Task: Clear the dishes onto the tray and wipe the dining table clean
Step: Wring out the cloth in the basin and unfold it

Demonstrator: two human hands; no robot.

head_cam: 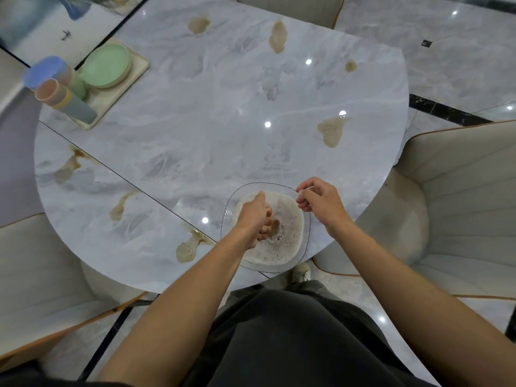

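A person is standing at the near edge of a round marble dining table [223,107], looking down at both bare arms reaching over a clear glass bowl [307,236] that is sitting at the table's near rim. The bowl is holding a pale cloth soaking in frothy brownish water. The left hand [255,219] is pushing down into the bowl with fingers curled closed around the wet cloth [290,247]. The right hand [318,202] is pinching the bowl's far rim between thumb and fingertips, steadying it.

The dishes appear cleared already: a green plate [106,65] and a cluster of pastel cups [58,88] are resting on a cream tray [139,65] at the far left of the table. The step in hand seems to be wetting or wringing the cloth before wiping. Brown spills [332,132] are lying scattered across the tabletop, so the next move probably calls for lifting the cloth out without dripping.

The left fingertips are hidden under the hand and froth, the cups are blurred, and the chairs [460,191] around the table are partly cut off
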